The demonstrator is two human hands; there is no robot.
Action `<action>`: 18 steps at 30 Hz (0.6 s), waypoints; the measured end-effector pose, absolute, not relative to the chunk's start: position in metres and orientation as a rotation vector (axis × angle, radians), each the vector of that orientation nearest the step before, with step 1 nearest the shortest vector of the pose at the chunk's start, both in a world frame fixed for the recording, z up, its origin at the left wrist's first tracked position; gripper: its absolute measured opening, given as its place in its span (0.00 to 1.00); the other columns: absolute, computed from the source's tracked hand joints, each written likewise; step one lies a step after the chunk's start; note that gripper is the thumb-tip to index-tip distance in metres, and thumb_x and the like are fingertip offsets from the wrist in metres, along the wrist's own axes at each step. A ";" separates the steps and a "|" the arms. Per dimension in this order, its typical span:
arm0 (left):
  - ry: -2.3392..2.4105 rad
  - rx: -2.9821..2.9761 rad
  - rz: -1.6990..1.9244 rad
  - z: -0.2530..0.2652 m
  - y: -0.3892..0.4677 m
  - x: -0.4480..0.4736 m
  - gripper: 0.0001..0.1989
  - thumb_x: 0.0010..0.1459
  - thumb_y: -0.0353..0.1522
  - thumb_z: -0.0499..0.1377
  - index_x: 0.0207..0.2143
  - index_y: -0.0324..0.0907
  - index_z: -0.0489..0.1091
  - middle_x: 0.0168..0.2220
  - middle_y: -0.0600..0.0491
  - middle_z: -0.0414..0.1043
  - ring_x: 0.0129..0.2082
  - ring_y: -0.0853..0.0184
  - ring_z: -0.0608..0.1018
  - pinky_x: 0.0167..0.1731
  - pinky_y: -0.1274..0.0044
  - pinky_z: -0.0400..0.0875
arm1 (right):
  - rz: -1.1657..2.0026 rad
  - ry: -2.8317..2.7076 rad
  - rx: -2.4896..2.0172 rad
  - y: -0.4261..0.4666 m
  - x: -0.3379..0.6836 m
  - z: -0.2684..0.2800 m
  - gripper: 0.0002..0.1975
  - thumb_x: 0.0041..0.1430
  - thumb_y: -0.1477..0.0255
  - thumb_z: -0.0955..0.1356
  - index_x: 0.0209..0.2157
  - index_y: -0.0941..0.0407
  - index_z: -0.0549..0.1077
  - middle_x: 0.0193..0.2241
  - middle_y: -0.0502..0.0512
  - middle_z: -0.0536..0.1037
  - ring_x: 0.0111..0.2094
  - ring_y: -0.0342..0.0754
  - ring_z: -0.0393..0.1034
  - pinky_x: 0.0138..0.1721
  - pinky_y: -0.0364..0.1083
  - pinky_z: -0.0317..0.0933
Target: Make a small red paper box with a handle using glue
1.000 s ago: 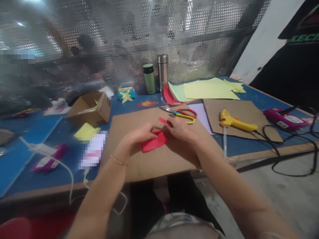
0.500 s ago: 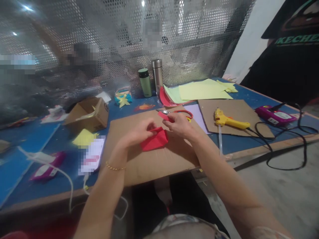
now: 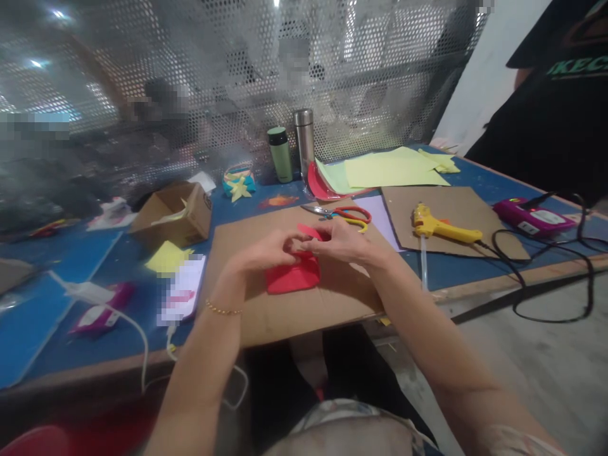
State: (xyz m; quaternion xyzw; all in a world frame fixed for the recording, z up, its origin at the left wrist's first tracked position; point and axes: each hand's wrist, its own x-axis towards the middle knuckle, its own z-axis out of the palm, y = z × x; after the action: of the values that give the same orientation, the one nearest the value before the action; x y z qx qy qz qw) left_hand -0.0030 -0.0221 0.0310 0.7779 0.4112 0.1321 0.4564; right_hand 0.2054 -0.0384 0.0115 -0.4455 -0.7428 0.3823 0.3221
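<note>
A folded red piece (image 3: 293, 278), like a small pouch of craft sheet, sits over the cardboard sheet (image 3: 266, 323). My left hand (image 3: 268, 250) is closed on its upper edge, fingers bent. Against that same edge, my right hand (image 3: 344, 242) pinches a small red strip (image 3: 308, 229), whose far end sticks up beyond the fingers. The fingertips of both hands nearly meet and hide where strip and folded piece come together. Just behind my right hand lie scissors (image 3: 365, 219) with red and yellow handles.
On the right, a yellow glue gun (image 3: 449, 233) rests on another cardboard piece (image 3: 498, 249), its black cord looping over the table edge. A phone (image 3: 183, 294) and an open cardboard box (image 3: 197, 218) are left. Behind stand a green tumbler (image 3: 281, 158) and a steel flask (image 3: 304, 142).
My right hand has brought the small red strip down and left onto the folded red piece's upper edge. My left hand still holds that piece. The view has shifted slightly.
</note>
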 end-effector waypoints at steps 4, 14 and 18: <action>1.022 1.986 0.309 0.028 -0.020 -0.002 0.09 0.46 0.29 0.64 0.33 0.41 0.72 0.25 0.58 0.68 0.26 0.70 0.69 0.26 0.77 0.61 | 1.002 -2.101 -1.166 -0.041 0.206 0.015 0.17 0.54 0.55 0.72 0.26 0.55 0.74 0.21 0.45 0.65 0.25 0.41 0.56 0.28 0.43 0.46; 1.093 1.865 0.515 0.032 -0.018 -0.012 0.33 0.52 0.40 0.71 0.60 0.42 0.71 0.49 0.45 0.78 0.44 0.60 0.79 0.42 0.72 0.73 | 0.719 -1.991 -1.247 -0.029 0.202 0.003 0.08 0.52 0.72 0.67 0.22 0.54 0.66 0.21 0.46 0.68 0.26 0.43 0.61 0.29 0.44 0.49; 1.351 1.577 1.114 0.029 -0.009 -0.014 0.41 0.57 0.47 0.69 0.67 0.40 0.62 0.61 0.37 0.71 0.49 0.58 0.79 0.45 0.71 0.74 | 0.764 -1.591 -1.328 -0.020 0.204 0.003 0.05 0.51 0.70 0.67 0.24 0.54 0.67 0.22 0.48 0.71 0.27 0.45 0.64 0.30 0.45 0.55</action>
State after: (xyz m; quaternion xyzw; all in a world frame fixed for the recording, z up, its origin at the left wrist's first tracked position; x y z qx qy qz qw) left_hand -0.0141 -0.0092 0.0295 0.6184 0.5297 0.4367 0.3825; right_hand 0.2039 -0.0203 0.0029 -0.5369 -0.6433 0.3088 0.4500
